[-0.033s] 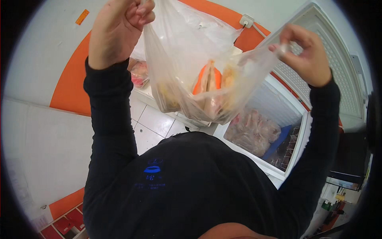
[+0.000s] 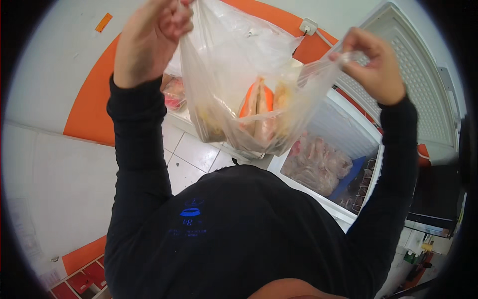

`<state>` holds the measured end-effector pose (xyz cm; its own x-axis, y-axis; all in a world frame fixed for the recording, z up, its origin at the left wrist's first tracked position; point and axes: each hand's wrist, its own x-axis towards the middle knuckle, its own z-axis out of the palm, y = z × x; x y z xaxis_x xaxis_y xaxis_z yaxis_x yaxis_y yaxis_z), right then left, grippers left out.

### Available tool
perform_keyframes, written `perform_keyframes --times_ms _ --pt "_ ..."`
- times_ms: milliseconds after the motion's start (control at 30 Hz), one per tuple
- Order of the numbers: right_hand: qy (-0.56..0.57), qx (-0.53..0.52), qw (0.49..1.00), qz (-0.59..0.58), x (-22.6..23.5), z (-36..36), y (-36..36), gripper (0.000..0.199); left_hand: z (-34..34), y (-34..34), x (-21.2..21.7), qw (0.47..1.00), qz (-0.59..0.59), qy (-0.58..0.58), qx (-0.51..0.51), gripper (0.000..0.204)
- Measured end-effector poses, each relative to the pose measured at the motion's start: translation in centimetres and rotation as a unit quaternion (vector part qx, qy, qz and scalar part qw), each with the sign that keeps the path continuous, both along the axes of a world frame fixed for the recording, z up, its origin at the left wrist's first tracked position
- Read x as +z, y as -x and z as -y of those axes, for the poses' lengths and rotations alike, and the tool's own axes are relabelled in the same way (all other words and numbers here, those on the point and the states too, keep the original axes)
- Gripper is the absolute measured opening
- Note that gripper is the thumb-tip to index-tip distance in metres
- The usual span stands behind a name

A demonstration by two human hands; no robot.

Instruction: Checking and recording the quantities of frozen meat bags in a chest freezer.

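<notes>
Both hands are raised up in front of the chest, each one pinching a top edge of one clear plastic bag (image 2: 239, 84). Left hand (image 2: 157, 35) is curling into a loose fist, fingers closed tight on the bag's left edge near the top of frame. Right hand (image 2: 373, 62) is pinching the stretched right edge between thumb and fingers, the rest of the fingers bent in. The bag is hanging between the two hands, mouth pulled wide, bottom sagging just above the dark shirt. Inside it are lying several packets, orange and tan; exact count is unclear through the film, looks like three or four. Below and right of the bag one white chest freezer (image 2: 366, 144) is standing open, lid (image 2: 418, 74) tilted up behind the right hand, a pile of pinkish wrapped meat packs (image 2: 316, 162) lying inside it. One more bagged red item (image 2: 174, 94) is showing behind the left forearm. White floor tiles (image 2: 191, 154) are running under the bag; a white wall with an orange stripe (image 2: 84, 99) is sitting left.
</notes>
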<state>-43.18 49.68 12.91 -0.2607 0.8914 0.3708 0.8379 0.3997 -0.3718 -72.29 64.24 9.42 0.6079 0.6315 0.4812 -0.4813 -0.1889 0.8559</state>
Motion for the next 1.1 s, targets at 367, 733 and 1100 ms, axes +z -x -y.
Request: perform_keyframes --times_ms 367,733,1100 --pt "-0.051 -0.082 0.964 -0.246 -17.5 5.6 -0.3 0.152 2.6 -0.4 -1.8 0.993 -0.100 0.055 -0.007 0.064" --pt "-0.162 -0.079 0.894 -0.410 -23.9 -4.5 5.2 0.014 3.6 -5.3 -1.8 0.983 -0.144 -0.110 0.011 0.020" --pt "-0.062 -0.181 0.653 -0.732 -27.9 -8.7 6.1 0.089 4.7 -18.3 -6.3 0.941 -0.185 -0.282 0.031 0.025"
